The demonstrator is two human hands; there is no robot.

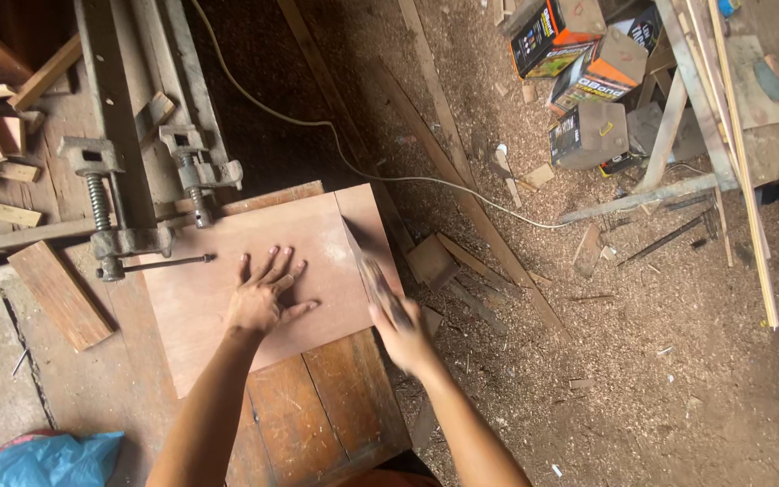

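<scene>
- At the far left, a blue plastic bag [51, 455] lies on the floor below a loose plank [60, 293].
- Two metal clamps [151, 185] sit on the wooden counter [317, 415], just beyond the far left corner of the board.
- A reddish plywood board [218, 298] lies flat on the counter, its right edge near the counter's edge.
- The left hand [263, 298] presses flat on the middle of the board, fingers [272, 266] spread apart.
- The right hand [403, 329] is at the board's right edge, fingers closed around a blurred block-like thing [376, 280] that touches that edge; what it is cannot be told.
- A white cord [362, 171] runs across the sawdust-covered floor [642, 361].
- At the far right, orange-and-black boxes [579, 72] stand among wood scraps.
</scene>
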